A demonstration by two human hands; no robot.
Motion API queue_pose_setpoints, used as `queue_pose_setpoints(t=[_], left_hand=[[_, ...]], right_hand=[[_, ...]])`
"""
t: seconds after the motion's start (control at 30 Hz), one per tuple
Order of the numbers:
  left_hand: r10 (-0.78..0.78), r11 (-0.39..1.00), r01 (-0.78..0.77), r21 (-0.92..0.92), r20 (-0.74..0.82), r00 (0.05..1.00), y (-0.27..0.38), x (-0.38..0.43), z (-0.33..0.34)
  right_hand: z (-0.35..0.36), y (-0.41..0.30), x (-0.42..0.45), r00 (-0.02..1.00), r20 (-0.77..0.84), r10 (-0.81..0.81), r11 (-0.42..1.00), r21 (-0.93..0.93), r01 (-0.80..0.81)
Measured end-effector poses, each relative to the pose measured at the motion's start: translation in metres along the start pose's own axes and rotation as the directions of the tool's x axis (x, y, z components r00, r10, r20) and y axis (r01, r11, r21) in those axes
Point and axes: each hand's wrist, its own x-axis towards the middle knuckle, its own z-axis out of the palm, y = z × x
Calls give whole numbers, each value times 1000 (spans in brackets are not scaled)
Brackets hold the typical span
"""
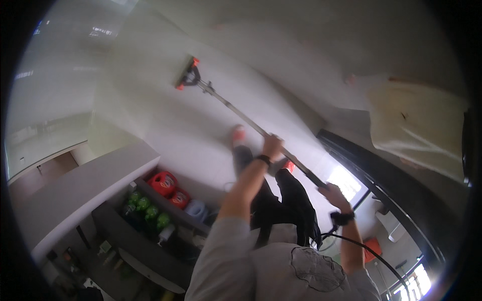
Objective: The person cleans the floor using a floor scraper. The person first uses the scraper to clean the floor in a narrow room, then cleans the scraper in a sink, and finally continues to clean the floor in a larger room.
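My left hand point(273, 146) grips the middle of a long metal mop pole point(241, 113), a dark band on its wrist. Lower down, my right hand point(335, 196) is closed around the pole's dark end section point(314, 176). At the far end, a flat mop head point(187, 73) with orange-red end pieces and a dark bracket rests on or just above the pale floor point(169, 113); blur hides whether they touch. My feet in red footwear point(238, 133) stand on either side of the pole.
Left, a grey ledge point(101, 177) borders dark shelving point(158, 259) holding red jugs point(163, 183) and several green bottles point(151, 212). Right are a dark frame point(376, 188) and a hanging pale yellow cloth point(418, 124). A black cable point(380, 259) runs past my right arm.
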Motion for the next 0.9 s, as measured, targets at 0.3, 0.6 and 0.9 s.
queue_pose_setpoints(t=[0.3, 0.6, 0.9], left_hand=[[588, 782, -309, -542, 475, 655, 369, -89, 111], [401, 909, -291, -298, 439, 804, 281, -87, 119], [-281, 957, 271, 106, 97, 955, -7, -33, 6]], right_hand=[[-35, 261, -307, 743, 58, 667, 675, 376, -635], [11, 227, -221, 830, 160, 534, 685, 492, -536], [33, -36, 19, 969, 236, 70, 977, 182, -115]])
